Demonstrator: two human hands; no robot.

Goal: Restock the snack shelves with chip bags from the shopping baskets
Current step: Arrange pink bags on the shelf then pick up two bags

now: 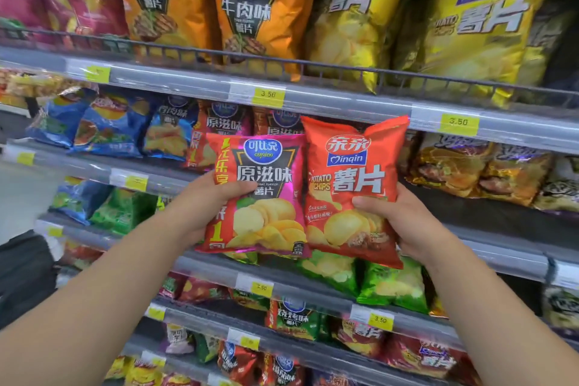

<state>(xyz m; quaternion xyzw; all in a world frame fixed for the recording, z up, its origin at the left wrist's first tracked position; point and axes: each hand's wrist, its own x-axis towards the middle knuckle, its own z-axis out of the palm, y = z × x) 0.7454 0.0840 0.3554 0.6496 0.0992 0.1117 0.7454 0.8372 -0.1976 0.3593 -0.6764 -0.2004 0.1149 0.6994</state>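
Through the head camera I saw both arms raised toward the snack shelves, each hand clamped on its own chip bag near the middle of the view. The left hand (203,207) gripped a pink-and-red Copico original-flavour bag (266,197) by its 9 o'clock edge, thumb laid across the front and fingers hidden behind. The right hand (407,222) gripped a red Qinqin potato chips bag (354,185) at its 4 o'clock corner, thumb on the front in the same way. The two bags were upright and side by side, their inner edges touching, with the Qinqin bag at 3 o'clock of the Copico one and sitting slightly higher. Both were held in front of the second shelf (517,229), whose stretch toward 3 o'clock lay bare and dark.

At 12 o'clock the top shelf carried large orange beef-flavour bags (257,3) and, at 1 to 2 o'clock, large yellow Qinqin bags (470,25). A yellow 3.50 price tag (268,94) sat on the rail just below them. Blue bags (109,128) stood at 10 o'clock and brown bags (454,166) at 3 o'clock. Green bags (391,285) lay just under the held pair, at 5 o'clock. I could not tell what the dark shape (25,276) at 8 o'clock was.
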